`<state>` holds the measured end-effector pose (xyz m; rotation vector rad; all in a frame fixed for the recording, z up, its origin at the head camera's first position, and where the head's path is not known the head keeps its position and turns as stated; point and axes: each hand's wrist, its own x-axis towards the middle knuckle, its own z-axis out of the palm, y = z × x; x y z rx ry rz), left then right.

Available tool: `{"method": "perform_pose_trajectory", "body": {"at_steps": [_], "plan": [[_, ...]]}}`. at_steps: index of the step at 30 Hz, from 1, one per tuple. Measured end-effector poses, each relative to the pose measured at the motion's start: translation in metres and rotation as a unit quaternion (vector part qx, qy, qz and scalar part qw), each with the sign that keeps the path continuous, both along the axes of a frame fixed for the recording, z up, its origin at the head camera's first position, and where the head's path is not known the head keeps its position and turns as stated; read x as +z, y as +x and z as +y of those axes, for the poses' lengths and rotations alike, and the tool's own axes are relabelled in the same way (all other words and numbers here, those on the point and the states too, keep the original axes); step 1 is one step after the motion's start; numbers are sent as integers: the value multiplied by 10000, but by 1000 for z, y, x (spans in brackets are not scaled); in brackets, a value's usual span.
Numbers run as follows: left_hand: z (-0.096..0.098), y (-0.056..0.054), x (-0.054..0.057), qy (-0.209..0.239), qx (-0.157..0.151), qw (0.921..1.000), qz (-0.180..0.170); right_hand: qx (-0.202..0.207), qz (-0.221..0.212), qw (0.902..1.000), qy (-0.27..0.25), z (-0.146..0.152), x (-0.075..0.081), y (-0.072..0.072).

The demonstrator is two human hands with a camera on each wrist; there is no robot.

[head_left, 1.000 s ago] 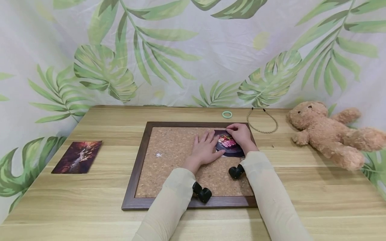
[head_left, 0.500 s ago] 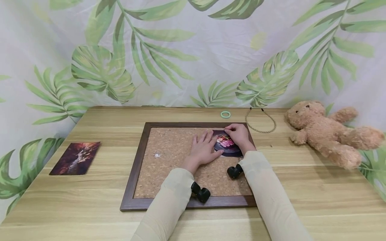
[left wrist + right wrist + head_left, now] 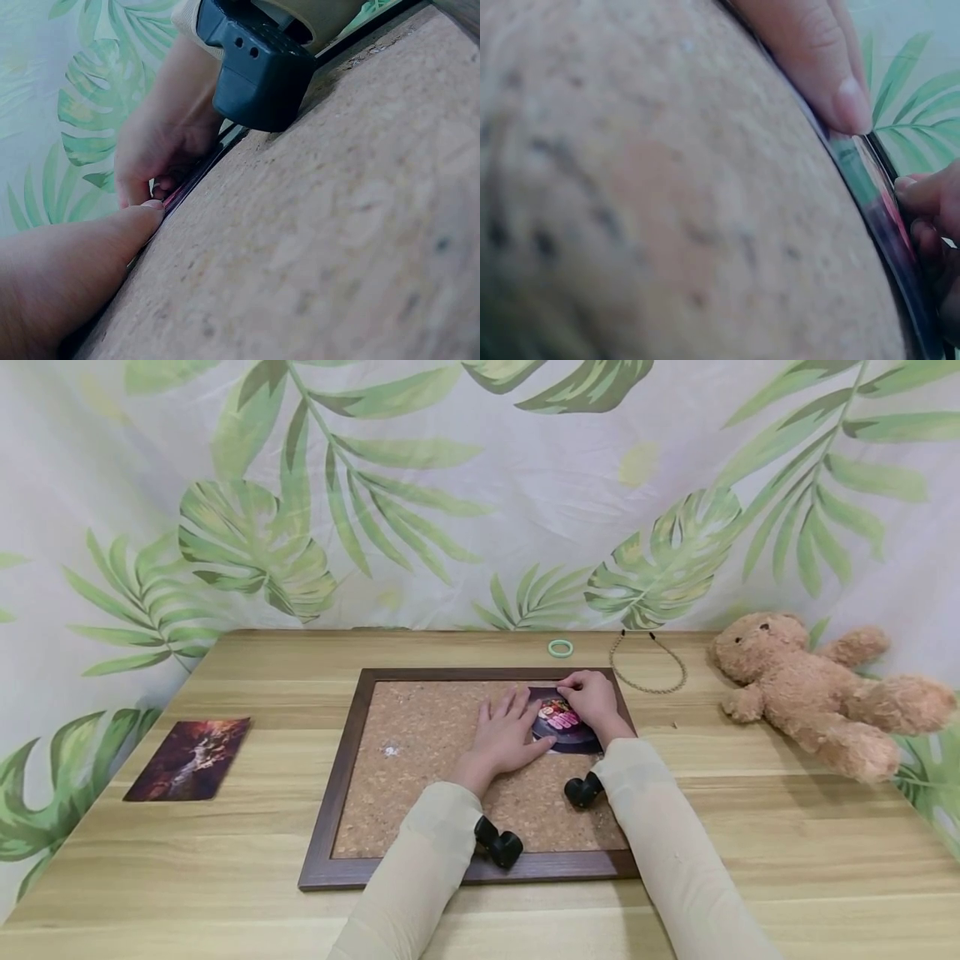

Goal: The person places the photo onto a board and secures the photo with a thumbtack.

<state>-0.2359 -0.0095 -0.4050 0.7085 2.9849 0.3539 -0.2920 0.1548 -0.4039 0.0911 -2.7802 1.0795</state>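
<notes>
A dark picture card (image 3: 561, 717) with a bright pink design lies at the upper right of the framed cork board (image 3: 420, 777). My left hand (image 3: 504, 737) rests on the board with its fingers spread, and its thumb touches the card's lower left edge. At the card's top edge, the bent thumb and forefinger of my right hand (image 3: 596, 703) come together on a small thing that they mostly hide; I cannot tell its kind. In the left wrist view, the right hand (image 3: 169, 146) is seen low over the card, its other fingers curled.
A second dark picture card (image 3: 191, 760) lies on the table, left of the board. Behind the board are a mint-green ring (image 3: 560, 648) and a thin beaded cord (image 3: 651, 690). A brown teddy bear (image 3: 810, 685) lies at the right, before a leaf-print curtain (image 3: 420, 510).
Both hands keep their places on the board and card. The head view has shifted slightly.
</notes>
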Motion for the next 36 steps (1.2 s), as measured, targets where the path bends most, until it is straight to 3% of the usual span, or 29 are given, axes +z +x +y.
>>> {"method": "perform_pose_trajectory", "body": {"at_steps": [6, 11, 22, 36], "plan": [[0, 0, 0, -14, -4, 10000, -13, 47, -67, 9996, 284, -1, 2, 0], [0, 0, 0, -7, -10, 10000, -12, 3, -136, 9999, 84, 0, 0, 1], [0, 1, 1, -9, -8, 10000, 19, -262, 210, 9988, -355, 1, -9, 0], [-1, -2, -4, 267, -34, 9996, -97, -226, -158, 9996, -23, -1, 1, 1]]}}
